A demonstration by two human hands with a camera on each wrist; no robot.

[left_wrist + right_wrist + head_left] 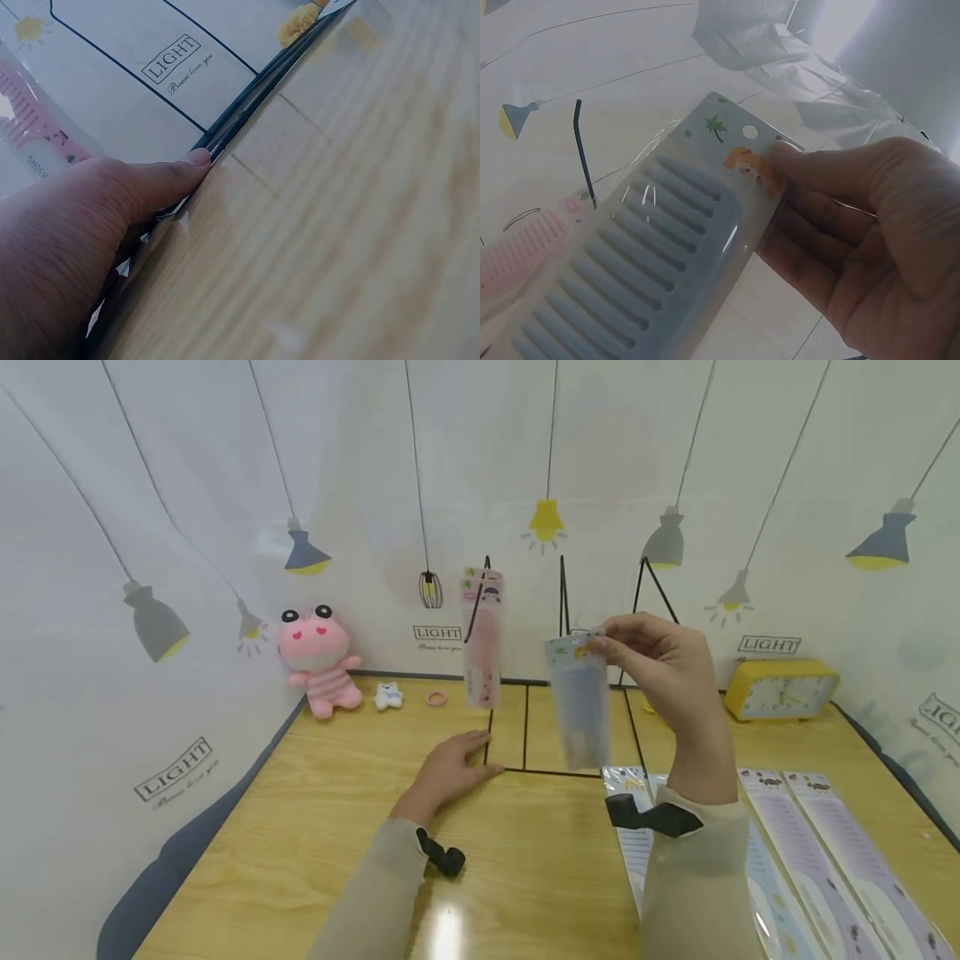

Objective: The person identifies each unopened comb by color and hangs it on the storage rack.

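Observation:
My right hand pinches a packaged blue comb by its top corner, between thumb and fingers. The comb hangs down in front of the middle hook of a black wire rack. In the right wrist view its wide teeth and the package's round hole show, away from any hook. Packaged pink combs hang on the rack's left hook, one behind the other. My left hand rests at the rack's front left corner, fingers extended; in the left wrist view the thumb touches the black bar.
Packaged blue combs and purple combs lie at the right, partly behind the right forearm. Along the back stand a pink plush toy, a small white bear, a pink ring and a yellow clock.

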